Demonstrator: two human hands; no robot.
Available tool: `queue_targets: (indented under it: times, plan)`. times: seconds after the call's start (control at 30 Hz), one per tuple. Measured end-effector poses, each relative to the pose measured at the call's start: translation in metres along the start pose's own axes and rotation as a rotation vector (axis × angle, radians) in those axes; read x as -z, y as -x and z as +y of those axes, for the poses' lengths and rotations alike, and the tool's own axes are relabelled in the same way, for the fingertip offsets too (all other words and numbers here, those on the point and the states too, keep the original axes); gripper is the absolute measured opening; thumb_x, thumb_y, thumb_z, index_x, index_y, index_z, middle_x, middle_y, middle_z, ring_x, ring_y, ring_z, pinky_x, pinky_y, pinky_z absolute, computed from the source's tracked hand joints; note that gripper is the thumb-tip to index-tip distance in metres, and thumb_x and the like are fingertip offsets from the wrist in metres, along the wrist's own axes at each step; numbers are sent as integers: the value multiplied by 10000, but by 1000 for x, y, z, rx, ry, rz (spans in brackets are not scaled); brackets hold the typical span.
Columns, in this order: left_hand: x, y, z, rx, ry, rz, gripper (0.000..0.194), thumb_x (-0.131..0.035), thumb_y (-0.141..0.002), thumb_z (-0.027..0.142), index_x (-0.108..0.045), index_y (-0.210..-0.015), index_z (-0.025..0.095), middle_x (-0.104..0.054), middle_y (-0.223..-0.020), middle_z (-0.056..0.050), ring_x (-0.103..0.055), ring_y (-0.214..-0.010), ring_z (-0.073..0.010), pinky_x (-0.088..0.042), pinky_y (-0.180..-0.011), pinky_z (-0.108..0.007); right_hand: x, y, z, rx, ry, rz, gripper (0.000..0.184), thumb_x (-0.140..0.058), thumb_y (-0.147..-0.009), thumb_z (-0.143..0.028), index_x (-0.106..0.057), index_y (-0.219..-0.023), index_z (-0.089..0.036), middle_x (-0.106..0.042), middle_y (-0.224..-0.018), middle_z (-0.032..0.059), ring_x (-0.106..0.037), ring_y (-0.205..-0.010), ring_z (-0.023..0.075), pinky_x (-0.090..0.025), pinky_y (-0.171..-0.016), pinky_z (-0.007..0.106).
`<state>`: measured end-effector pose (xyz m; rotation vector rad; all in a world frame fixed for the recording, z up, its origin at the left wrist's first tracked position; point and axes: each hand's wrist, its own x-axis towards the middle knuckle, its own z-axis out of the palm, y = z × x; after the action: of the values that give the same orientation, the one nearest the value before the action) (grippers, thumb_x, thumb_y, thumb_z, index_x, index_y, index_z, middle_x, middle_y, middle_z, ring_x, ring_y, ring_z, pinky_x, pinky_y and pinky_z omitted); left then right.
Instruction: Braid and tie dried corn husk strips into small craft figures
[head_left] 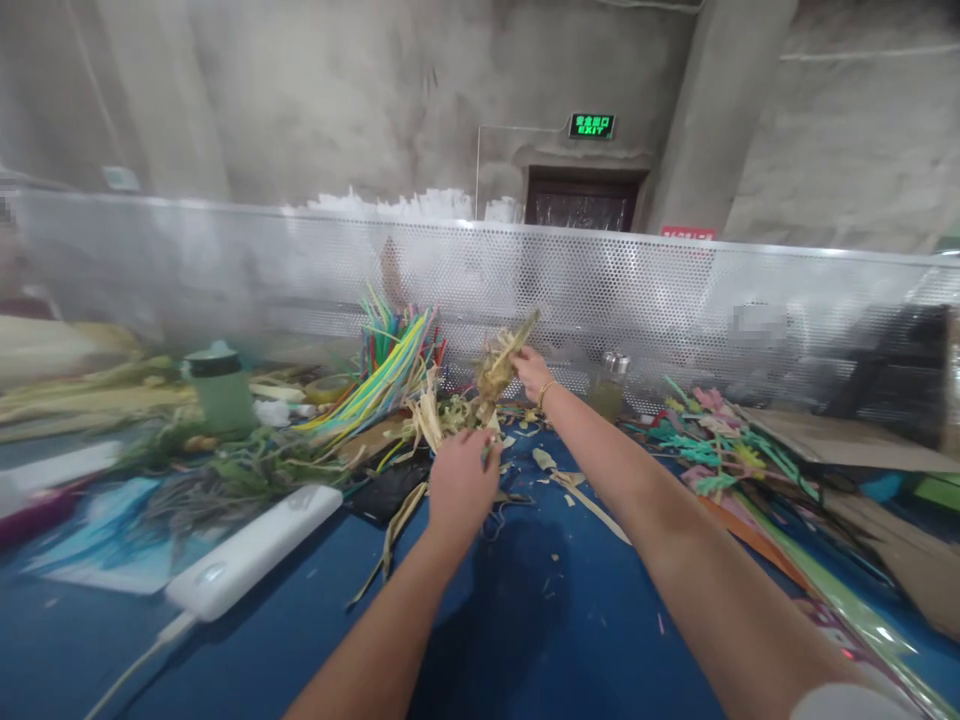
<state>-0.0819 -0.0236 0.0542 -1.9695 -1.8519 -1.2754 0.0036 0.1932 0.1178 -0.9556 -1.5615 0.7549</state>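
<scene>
My right hand (531, 373) reaches far across the blue table (540, 620) and is closed on a bunch of dry yellowish leaf strips (502, 360), lifted above the surface. My left hand (461, 480) is nearer, fingers curled over a small green piece at the edge of a pile of straw-coloured strips (442, 415). A bundle of coloured plastic strips (390, 375) fans up just left of the pile. Loose scraps (577, 495) lie between my arms.
A white power bank (251, 550) with its cable lies at the left, a green bottle (221, 390) behind it, dark green foliage (225, 475) between them. Coloured paper stems (712, 440) and cardboard (840, 440) lie at right. A perforated metal screen (675, 290) bounds the far edge.
</scene>
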Motion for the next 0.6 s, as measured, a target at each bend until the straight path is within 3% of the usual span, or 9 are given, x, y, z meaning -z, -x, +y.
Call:
queue_targets:
  times: [0.07,0.17,0.23,0.37,0.43,0.6]
  plan:
    - [-1,-8,-9,88,162,146,416,-493,-847,418,-589,-1172,178,-624,-1152,-135,-528,-1110,-279,-363,-970,-411,13,12,-18,52,-87,-22,195,-488,-789,-297,-591,-894,-168,-684,-908,28,-624,-778,113,-492,-751,249]
    - [-7,-17,-19,282,565,154,602,-624,-740,504,-548,-1221,150,-589,-1223,-149,-524,-1147,-276,-392,-967,-391,26,44,-37,99,-361,-199,200,-571,-759,-348,-594,-873,-185,-685,-877,34,-636,-764,147,-506,-743,309]
    - [-10,-19,-21,408,909,100,623,-639,-721,523,-551,-1216,155,-600,-1214,-138,-558,-1115,-259,-434,-929,-361,29,71,-44,77,-402,-322,252,-608,-745,-411,-600,-883,-200,-685,-854,34,-642,-776,169,-511,-722,325]
    - [0,-18,-14,577,1472,-230,543,-497,-796,592,-626,-1101,161,-701,-946,-108,-662,-862,-230,-530,-726,-329,28,117,-46,20,-417,-546,335,-646,-723,-460,-615,-926,-195,-691,-867,45,-641,-801,184,-507,-756,343]
    - [7,-16,-11,648,1607,-294,443,-549,-798,512,-640,-1053,162,-710,-817,-79,-673,-740,-207,-539,-642,-301,29,129,-46,36,-434,-595,319,-676,-706,-416,-631,-929,-192,-693,-845,37,-636,-799,173,-495,-791,339]
    - [9,-18,-10,811,1734,-279,167,-604,-773,239,-650,-890,129,-666,-604,-34,-642,-544,-173,-536,-556,-275,38,140,-53,218,-338,-615,262,-694,-701,-380,-684,-889,-197,-686,-828,24,-620,-827,166,-464,-838,326]
